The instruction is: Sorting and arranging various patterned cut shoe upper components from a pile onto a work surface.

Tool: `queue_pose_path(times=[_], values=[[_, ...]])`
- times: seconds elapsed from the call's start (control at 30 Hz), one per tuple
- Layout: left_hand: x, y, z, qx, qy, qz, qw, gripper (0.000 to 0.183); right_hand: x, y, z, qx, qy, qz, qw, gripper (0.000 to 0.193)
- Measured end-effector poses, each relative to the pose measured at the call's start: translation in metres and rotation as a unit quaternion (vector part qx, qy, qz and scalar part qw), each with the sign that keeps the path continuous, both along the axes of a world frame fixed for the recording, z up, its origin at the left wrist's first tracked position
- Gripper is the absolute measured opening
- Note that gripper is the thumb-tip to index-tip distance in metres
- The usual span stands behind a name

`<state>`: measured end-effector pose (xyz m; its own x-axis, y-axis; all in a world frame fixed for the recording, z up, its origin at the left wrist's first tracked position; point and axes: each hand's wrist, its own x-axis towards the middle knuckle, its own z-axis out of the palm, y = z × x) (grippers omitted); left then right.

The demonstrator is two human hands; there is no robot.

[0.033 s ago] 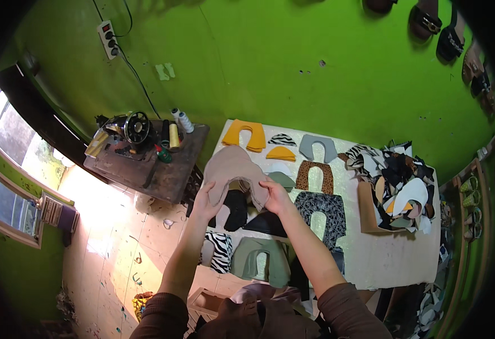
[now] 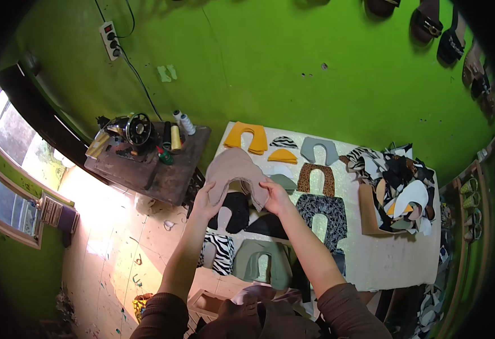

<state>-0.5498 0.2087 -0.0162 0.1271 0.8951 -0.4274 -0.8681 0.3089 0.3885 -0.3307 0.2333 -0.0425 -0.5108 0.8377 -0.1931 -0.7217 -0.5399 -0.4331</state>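
Both of my hands hold up a stack of beige, U-shaped shoe upper pieces (image 2: 234,165) above the table's near left part. My left hand (image 2: 205,200) is closed on one leg of the U, my right hand (image 2: 277,198) on the other. Under and around them lie more cut pieces: a black U-shaped piece (image 2: 236,213), a zebra-striped piece (image 2: 222,254) and an olive green stack (image 2: 275,265) near the front edge. To the right are a black-and-grey patterned piece (image 2: 336,217) and a leopard-spotted piece (image 2: 305,179).
Yellow pieces (image 2: 235,135) and a grey piece (image 2: 322,148) lie along the back of the white table (image 2: 394,257). A cardboard box (image 2: 370,209) overflows with scraps at right. Left stands a sewing machine (image 2: 137,129) with thread cones (image 2: 186,124). Sandals (image 2: 425,25) hang on the green wall.
The view has shifted very slightly. My hands and the beige pieces keep nearly the same position.
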Motion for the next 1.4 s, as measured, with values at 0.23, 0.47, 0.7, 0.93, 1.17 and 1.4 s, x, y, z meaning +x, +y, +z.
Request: queue_pose_path(times=[0.23, 0.47, 0.7, 0.93, 1.17, 1.4], values=[[-0.028, 0.041, -0.013, 0.002, 0.020, -0.014, 1.000, 0.030, -0.034, 0.030, -0.017, -0.070, -0.032, -0.027, 0.997, 0.036], [-0.034, 0.073, -0.026, -0.058, -0.025, -0.020, 0.998, 0.038, -0.042, 0.051, -0.011, -0.086, -0.059, -0.057, 0.993, 0.022], [-0.027, 0.085, -0.040, 0.065, 0.247, -0.030, 0.966, 0.033, -0.043, 0.063, -0.019, -0.111, -0.090, -0.094, 0.985, 0.039], [-0.027, 0.094, -0.061, 0.150, 0.520, -0.039, 0.840, 0.038, -0.037, 0.061, -0.032, -0.078, -0.091, -0.112, 0.986, 0.042], [-0.032, 0.097, -0.065, 0.210, 0.584, 0.039, 0.783, 0.042, -0.038, 0.053, -0.033, -0.023, -0.200, -0.083, 0.976, 0.049], [-0.026, 0.089, -0.045, 0.170, 0.716, 0.029, 0.677, 0.039, -0.035, 0.047, -0.051, 0.333, -0.637, -0.168, 0.674, 0.048]])
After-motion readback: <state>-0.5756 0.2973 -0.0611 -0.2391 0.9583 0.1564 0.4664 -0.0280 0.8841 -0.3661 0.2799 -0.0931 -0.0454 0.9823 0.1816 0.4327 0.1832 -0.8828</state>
